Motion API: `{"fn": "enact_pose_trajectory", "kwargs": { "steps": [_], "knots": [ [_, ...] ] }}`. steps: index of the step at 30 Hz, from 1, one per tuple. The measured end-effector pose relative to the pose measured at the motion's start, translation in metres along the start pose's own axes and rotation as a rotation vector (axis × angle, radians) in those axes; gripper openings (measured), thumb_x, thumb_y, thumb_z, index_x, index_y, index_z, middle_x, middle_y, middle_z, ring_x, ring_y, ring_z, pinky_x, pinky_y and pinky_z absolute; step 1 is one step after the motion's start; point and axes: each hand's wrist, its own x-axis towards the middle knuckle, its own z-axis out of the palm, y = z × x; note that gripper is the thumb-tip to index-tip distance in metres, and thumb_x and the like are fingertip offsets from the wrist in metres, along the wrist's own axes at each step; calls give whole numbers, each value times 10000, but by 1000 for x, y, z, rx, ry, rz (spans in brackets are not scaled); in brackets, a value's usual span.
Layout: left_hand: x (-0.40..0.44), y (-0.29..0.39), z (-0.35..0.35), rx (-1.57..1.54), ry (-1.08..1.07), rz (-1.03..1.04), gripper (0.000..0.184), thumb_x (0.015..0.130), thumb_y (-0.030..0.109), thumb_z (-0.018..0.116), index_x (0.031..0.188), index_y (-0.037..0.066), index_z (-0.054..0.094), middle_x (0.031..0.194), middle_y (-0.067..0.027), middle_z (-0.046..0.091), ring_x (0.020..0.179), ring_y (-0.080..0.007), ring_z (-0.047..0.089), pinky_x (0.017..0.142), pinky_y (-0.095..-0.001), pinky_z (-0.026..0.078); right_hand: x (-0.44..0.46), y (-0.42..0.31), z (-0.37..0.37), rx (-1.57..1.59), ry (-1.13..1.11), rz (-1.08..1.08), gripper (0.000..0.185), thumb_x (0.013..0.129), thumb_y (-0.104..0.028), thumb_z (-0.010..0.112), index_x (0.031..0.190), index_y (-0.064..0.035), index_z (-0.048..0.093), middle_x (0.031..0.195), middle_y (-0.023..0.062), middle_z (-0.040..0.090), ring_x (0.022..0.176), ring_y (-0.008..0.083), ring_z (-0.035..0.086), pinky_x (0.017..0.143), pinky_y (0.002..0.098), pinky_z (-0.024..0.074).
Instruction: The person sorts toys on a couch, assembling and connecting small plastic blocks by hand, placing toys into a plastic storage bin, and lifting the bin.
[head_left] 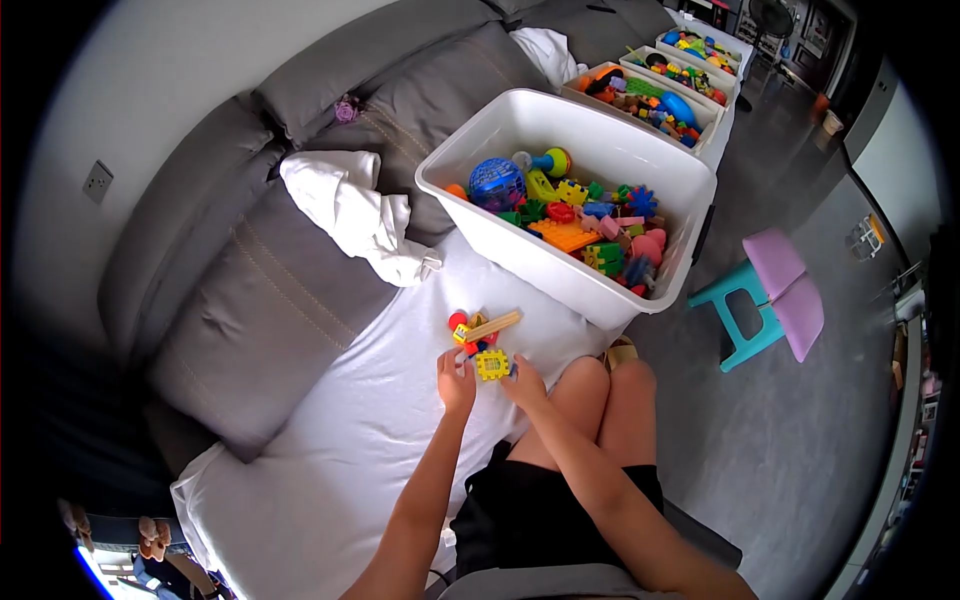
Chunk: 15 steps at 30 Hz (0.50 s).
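On the white sheet in front of me lies a small heap of toys. A yellow toy block with notched edges (493,365) sits between my two hands. My left hand (456,382) is just left of it, with curled fingers around something too small to make out. From the other side, my right hand (526,384) pinches a small dark blue piece (513,370) against or beside the block's edge. Behind them, a wooden stick (494,326) rests slanted over a yellow cube (461,333) and a red round piece (458,320).
A big white tub (565,270) of mixed toys stands beyond the heap. Several more toy bins (715,130) line up behind it. Left are grey sofa cushions (270,320) and a white cloth (350,215). A teal and purple stool (770,300) stands on the floor at right.
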Motion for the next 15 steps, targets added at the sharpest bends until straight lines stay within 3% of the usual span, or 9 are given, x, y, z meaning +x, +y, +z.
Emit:
{"fn": "enact_pose_trajectory", "kwargs": {
  "steps": [2,5,8,12,13,15],
  "knots": [
    [22,2,14,174,19,238,328,785,134,606,1106,113,543,1139,-116,508,962,-272,550,774,-363,479,2,0,-1,-10,-47,-60,663,709,-250,658,1278,-7,419,1185,203,531,1099,292,522,907,349,420],
    [38,27,11,490,-284,147,347,790,222,618,1125,192,534,1186,-75,480,1037,-280,523,817,-385,469,-4,-17,-16,-40,-130,-172,653,709,-272,671,1273,-39,437,1186,177,538,1078,285,534,900,353,424],
    [48,16,17,425,-394,31,312,789,253,615,1095,233,556,1206,-37,476,1041,-271,519,821,-381,470,-3,-16,-14,-74,-112,-257,543,719,-249,672,1204,-62,514,1117,149,584,978,255,584,839,333,454],
    [17,-6,10,390,-284,228,225,780,198,619,1004,203,611,1150,-5,519,1001,-256,524,785,-383,479,13,-4,0,147,-130,-135,305,749,-185,645,1024,-51,634,915,112,656,789,191,634,712,284,490],
    [10,-6,7,334,-141,304,181,794,162,609,974,144,622,1032,-42,572,892,-240,561,718,-353,485,14,-2,7,226,-44,-189,167,759,-104,623,906,-35,663,764,69,660,690,142,624,654,249,486],
    [1,-21,4,14,-64,65,159,810,152,599,956,91,619,941,-67,589,783,-211,574,654,-323,479,13,4,10,334,-26,-179,141,757,-68,617,886,-28,656,764,57,652,701,122,613,656,242,483]
  ]
}}
